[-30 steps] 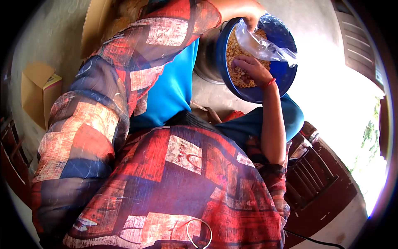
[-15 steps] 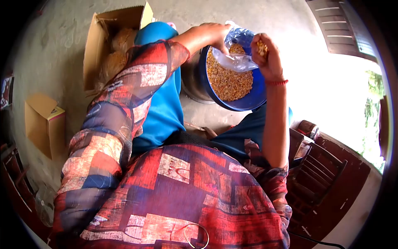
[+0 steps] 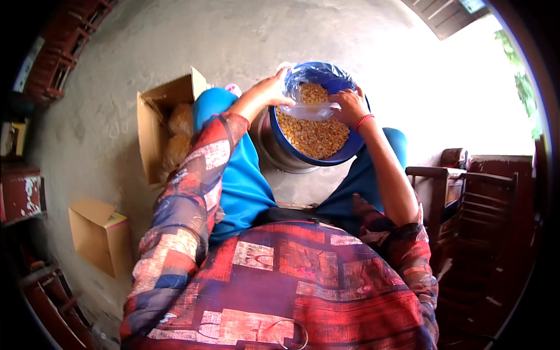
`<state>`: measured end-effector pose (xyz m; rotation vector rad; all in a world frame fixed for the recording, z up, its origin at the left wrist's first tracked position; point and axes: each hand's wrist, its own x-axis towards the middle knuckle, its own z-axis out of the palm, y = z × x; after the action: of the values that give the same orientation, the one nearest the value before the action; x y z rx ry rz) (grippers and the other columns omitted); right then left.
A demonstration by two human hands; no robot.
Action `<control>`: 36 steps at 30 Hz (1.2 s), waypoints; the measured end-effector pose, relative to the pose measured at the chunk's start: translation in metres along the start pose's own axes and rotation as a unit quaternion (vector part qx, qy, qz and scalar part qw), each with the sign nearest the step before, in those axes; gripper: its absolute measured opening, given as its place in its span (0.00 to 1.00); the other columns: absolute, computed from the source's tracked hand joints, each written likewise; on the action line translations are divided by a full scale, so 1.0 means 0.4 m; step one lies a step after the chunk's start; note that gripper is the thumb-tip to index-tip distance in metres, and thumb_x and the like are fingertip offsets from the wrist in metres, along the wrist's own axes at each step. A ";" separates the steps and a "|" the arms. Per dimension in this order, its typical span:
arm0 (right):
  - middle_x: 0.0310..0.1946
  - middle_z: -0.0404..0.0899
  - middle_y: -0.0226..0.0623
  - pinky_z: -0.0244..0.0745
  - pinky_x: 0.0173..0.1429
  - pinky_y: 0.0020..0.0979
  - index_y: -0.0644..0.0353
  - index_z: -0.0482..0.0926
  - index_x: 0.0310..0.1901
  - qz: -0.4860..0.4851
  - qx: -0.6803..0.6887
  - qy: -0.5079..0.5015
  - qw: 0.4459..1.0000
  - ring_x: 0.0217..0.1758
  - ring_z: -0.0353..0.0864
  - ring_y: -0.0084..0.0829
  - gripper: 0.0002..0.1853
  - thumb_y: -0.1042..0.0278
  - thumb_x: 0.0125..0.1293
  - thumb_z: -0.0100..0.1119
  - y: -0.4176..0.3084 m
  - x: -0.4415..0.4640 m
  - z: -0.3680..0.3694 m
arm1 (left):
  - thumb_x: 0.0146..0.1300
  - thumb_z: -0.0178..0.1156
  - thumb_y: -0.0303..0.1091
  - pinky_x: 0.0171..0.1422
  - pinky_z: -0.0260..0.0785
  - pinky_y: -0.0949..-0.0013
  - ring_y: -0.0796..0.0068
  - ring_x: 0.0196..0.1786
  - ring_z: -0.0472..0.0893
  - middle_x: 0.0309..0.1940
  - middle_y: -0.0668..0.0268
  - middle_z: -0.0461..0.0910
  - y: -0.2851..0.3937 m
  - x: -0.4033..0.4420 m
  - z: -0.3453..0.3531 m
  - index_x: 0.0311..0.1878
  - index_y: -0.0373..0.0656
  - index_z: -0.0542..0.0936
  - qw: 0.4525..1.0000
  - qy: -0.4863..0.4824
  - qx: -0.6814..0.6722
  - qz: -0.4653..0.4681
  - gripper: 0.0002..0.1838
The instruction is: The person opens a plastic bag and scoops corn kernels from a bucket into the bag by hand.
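Observation:
A blue tub (image 3: 341,153) of yellow-orange split grains (image 3: 312,133) stands between my knees. Over its far part a clear plastic bag (image 3: 312,111) is stretched open, and a small heap of grains shows within its mouth. My left hand (image 3: 274,88) is closed on the left side of the bag's rim, thumb toward the inside. At the right side of the rim, my right hand (image 3: 350,108), with a red bracelet at the wrist, has its fingers curled on the plastic. Its palm faces down, so any grains in it are hidden.
Left of my knee, an open cardboard box (image 3: 150,131) holds filled bags (image 3: 178,146). A smaller carton (image 3: 99,233) sits nearer on the concrete floor (image 3: 125,76). A metal container (image 3: 269,143) is beside the tub. Dark wooden furniture (image 3: 484,204) stands at right.
My right hand, which held a fistful of grains upright beside the bag, has turned palm down and moved onto the bag's rim. The view has shifted, showing more floor.

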<state>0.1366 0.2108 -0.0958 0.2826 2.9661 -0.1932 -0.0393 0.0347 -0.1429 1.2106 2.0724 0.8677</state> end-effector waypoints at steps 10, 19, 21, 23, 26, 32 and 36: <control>0.40 0.73 0.33 0.51 0.62 0.43 0.48 0.79 0.32 -0.029 0.086 0.166 0.982 0.50 0.70 0.33 0.10 0.61 0.44 0.60 0.080 0.006 -0.020 | 0.34 0.69 0.42 0.60 0.62 0.62 0.54 0.56 0.68 0.52 0.48 0.67 0.061 0.018 0.031 0.58 0.38 0.64 0.983 0.142 0.056 -0.102 0.44; 0.57 0.63 0.42 0.62 0.59 0.40 0.50 0.62 0.59 0.042 0.188 0.214 0.958 0.58 0.66 0.43 0.26 0.62 0.57 0.47 0.138 0.071 0.075 | 0.35 0.66 0.33 0.62 0.60 0.60 0.52 0.58 0.64 0.55 0.48 0.63 0.115 0.067 0.034 0.61 0.38 0.56 0.960 0.244 0.138 0.006 0.46; 0.58 0.63 0.41 0.62 0.59 0.41 0.50 0.62 0.59 0.075 0.179 0.187 0.963 0.58 0.65 0.43 0.27 0.61 0.55 0.49 0.092 0.075 0.047 | 0.36 0.65 0.33 0.61 0.60 0.59 0.52 0.58 0.64 0.55 0.49 0.63 0.113 0.057 0.034 0.61 0.38 0.56 0.957 0.256 0.119 -0.061 0.45; 0.56 0.66 0.40 0.60 0.58 0.46 0.49 0.63 0.59 0.117 0.176 0.145 0.967 0.58 0.67 0.40 0.32 0.60 0.47 0.56 0.072 0.079 0.021 | 0.36 0.64 0.34 0.62 0.59 0.59 0.52 0.59 0.63 0.56 0.50 0.62 0.141 0.047 0.019 0.61 0.38 0.56 0.960 0.221 0.133 -0.108 0.45; 0.50 0.73 0.42 0.62 0.58 0.41 0.52 0.67 0.56 0.178 0.273 0.006 0.945 0.54 0.71 0.40 0.32 0.59 0.44 0.57 0.094 0.101 -0.004 | 0.37 0.62 0.35 0.57 0.64 0.62 0.57 0.54 0.70 0.50 0.53 0.70 0.079 0.066 0.025 0.56 0.37 0.65 0.949 0.236 0.158 -0.135 0.37; 0.46 0.75 0.49 0.68 0.54 0.31 0.61 0.68 0.54 0.162 0.364 -0.015 0.917 0.51 0.74 0.38 0.34 0.59 0.40 0.60 0.151 0.098 0.031 | 0.43 0.57 0.32 0.39 0.68 0.71 0.74 0.34 0.75 0.30 0.67 0.77 0.036 0.052 -0.035 0.35 0.41 0.77 0.895 0.091 -0.338 -0.278 0.12; 0.46 0.75 0.48 0.69 0.53 0.31 0.61 0.69 0.53 0.144 0.389 0.006 0.910 0.50 0.74 0.37 0.33 0.59 0.39 0.61 0.169 0.092 0.058 | 0.40 0.63 0.39 0.35 0.68 0.70 0.71 0.29 0.76 0.27 0.66 0.78 -0.010 0.030 -0.058 0.30 0.41 0.78 0.815 0.198 -0.424 -0.342 0.14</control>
<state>0.1173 0.2797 -0.1324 0.7959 2.6466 -1.3272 -0.0638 0.0383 -0.1335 -0.2124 1.8017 1.4896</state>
